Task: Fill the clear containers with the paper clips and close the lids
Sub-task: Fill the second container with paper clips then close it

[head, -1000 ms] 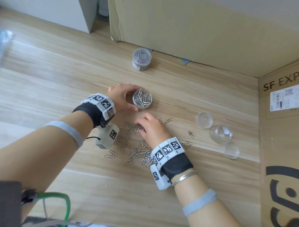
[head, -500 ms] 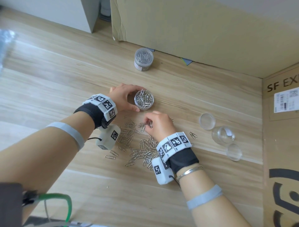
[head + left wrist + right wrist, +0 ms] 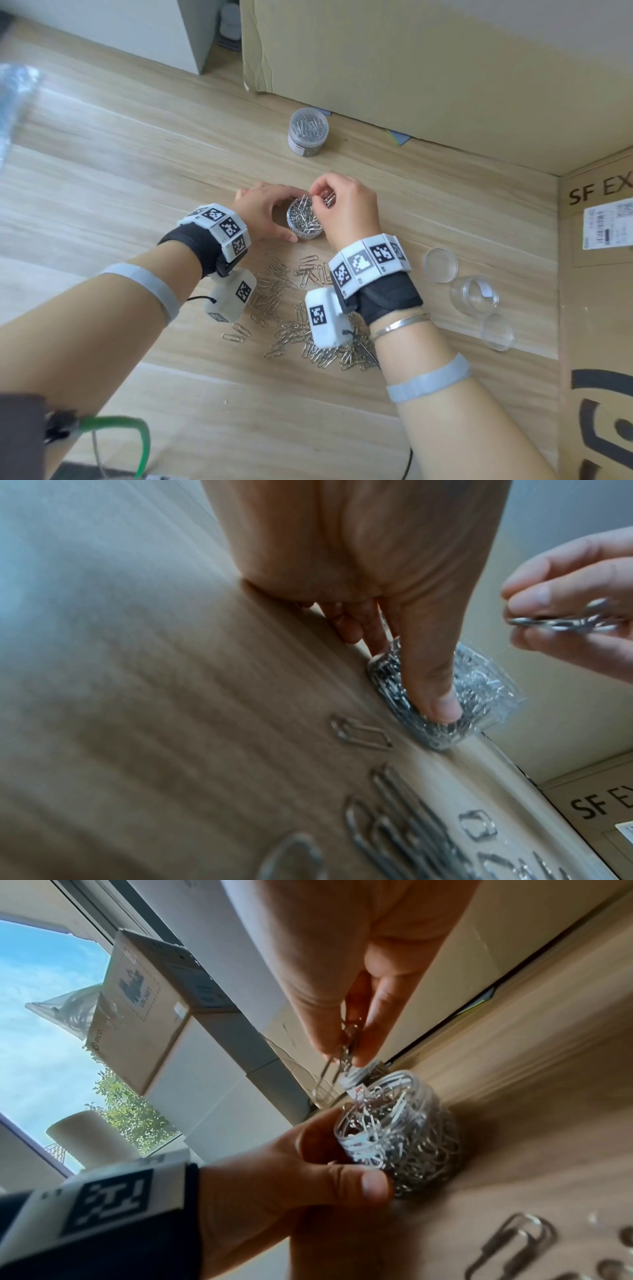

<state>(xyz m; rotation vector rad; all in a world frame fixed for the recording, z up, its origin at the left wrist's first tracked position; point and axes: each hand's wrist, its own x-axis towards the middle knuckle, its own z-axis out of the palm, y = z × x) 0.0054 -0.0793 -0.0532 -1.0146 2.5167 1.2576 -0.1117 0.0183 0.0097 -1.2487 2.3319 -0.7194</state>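
A clear open container [image 3: 306, 219] [image 3: 404, 1131] [image 3: 479, 693], nearly full of silver paper clips, stands on the wooden floor. My left hand [image 3: 265, 214] [image 3: 308, 1172] grips its side, thumb [image 3: 435, 688] on the near wall. My right hand [image 3: 342, 202] [image 3: 565, 620] hovers just over the container's mouth and pinches a few paper clips [image 3: 349, 1047] between thumb and fingers. A loose pile of paper clips [image 3: 294, 308] lies on the floor below both wrists. A closed, full container [image 3: 308, 132] stands farther back by the cardboard.
An empty clear container [image 3: 474, 296] lies on its side at the right, with two clear lids [image 3: 440, 264] [image 3: 497, 331] beside it. Cardboard boxes [image 3: 411, 68] wall off the back and right [image 3: 596, 308]. A white cabinet [image 3: 137, 31] stands back left.
My right hand picked up a few clips from the pile and rose forward to above the container's mouth. My left hand kept its grip on the container.
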